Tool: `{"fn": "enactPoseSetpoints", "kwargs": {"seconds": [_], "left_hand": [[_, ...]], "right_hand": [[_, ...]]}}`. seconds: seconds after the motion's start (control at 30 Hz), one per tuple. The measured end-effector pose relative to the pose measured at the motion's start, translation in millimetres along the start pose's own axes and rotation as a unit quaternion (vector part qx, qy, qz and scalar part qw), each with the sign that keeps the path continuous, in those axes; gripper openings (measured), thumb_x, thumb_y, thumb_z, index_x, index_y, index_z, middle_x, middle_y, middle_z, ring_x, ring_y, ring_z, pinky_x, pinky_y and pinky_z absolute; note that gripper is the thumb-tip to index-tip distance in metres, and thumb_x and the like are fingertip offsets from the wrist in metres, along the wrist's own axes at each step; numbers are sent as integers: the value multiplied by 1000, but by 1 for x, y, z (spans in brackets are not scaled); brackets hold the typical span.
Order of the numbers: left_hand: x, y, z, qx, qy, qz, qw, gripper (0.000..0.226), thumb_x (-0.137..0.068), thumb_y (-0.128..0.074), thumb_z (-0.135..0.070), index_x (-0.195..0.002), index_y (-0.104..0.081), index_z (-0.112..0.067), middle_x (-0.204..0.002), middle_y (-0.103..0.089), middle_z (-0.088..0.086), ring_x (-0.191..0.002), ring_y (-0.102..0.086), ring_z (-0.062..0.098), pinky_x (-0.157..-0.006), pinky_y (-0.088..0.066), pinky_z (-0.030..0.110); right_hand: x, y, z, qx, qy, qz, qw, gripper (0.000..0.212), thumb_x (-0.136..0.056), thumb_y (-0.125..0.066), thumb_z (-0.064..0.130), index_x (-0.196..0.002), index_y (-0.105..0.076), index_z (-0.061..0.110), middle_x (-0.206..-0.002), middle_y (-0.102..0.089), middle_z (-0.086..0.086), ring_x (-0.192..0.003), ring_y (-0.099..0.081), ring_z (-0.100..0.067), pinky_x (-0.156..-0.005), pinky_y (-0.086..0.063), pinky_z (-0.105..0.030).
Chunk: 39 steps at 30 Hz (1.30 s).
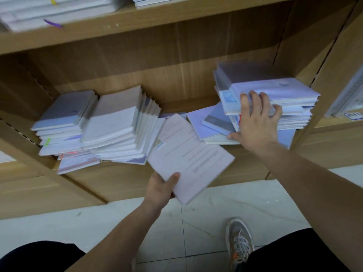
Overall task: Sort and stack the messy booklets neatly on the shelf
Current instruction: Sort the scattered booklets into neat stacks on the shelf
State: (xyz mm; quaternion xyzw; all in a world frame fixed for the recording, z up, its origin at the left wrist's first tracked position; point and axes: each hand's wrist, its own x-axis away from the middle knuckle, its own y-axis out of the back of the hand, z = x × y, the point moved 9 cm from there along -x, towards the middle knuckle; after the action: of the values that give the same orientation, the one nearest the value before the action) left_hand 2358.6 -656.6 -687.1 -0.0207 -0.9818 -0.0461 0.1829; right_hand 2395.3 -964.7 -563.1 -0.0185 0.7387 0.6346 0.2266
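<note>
A pale pink booklet (188,156) with printed lines juts out over the front edge of the wooden shelf (125,179); my left hand (162,188) grips its near corner, thumb on top. My right hand (255,120) presses against the front of a tall uneven stack of white and blue booklets (275,89) at the shelf's right end, fingers spread over the upper covers, thumb near the bottom. Loose blue booklets (208,122) lie flat in the middle. At the left stand two crooked stacks (66,122) (117,124), fanned out at their edges.
An upper shelf board (137,26) carries more white booklets (49,10). A wooden divider (330,91) closes the compartment on the right, with more papers (349,101) beyond it. Below is a white tiled floor (206,222), my shoe (239,244) and dark shorts.
</note>
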Motion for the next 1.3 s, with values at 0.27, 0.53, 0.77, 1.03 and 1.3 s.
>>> {"fn": "enactPoseSetpoints", "kwargs": {"seconds": [0.27, 0.53, 0.77, 1.03, 1.3], "left_hand": [[-7, 18, 6, 62, 36, -15, 997, 26, -92, -70, -20, -116, -66, -11, -108, -75, 9, -96, -72, 29, -68, -58, 41], [9, 50, -1, -3, 23, -50, 998, 14, -94, -67, -24, -102, -69, -12, -99, -76, 8, -87, -73, 26, -76, -61, 44], [44, 75, -14, -13, 37, -34, 999, 11, -93, -68, -20, -92, -69, -10, -89, -76, 10, -78, -74, 26, -65, -60, 34], [83, 111, -46, 2, 13, -25, 1000, 20, -90, -70, -13, -105, -69, 0, -89, -76, 14, -78, -74, 31, -70, -61, 42], [139, 148, -126, -91, -162, -37, 982, 17, -91, -68, -8, -105, -58, -9, -90, -75, 11, -70, -74, 23, -56, -58, 30]], "right_hand": [[2, 5, 3, -10, -20, -11, 1000, 124, -65, -83, 60, -150, -5, 15, -158, -19, -16, -146, -18, -40, -108, -28, -64], [1, 3, 8, -11, -33, 15, 999, 120, -72, -80, 58, -150, 0, 15, -160, -12, -16, -148, -10, -42, -112, -24, -65], [15, 16, 14, -30, -35, 44, 998, 112, -79, -76, 47, -154, 0, 13, -162, -7, -16, -150, -6, -41, -118, -21, -59], [71, 54, 106, -139, 87, 115, 980, 72, -87, -60, 50, -145, -35, 16, -151, -29, -12, -138, -28, -35, -110, -32, -49], [145, 92, 188, -318, 222, 250, 887, 52, -99, -41, 59, -134, -52, 23, -132, -53, -3, -123, -54, -25, -100, -45, -41]]}}
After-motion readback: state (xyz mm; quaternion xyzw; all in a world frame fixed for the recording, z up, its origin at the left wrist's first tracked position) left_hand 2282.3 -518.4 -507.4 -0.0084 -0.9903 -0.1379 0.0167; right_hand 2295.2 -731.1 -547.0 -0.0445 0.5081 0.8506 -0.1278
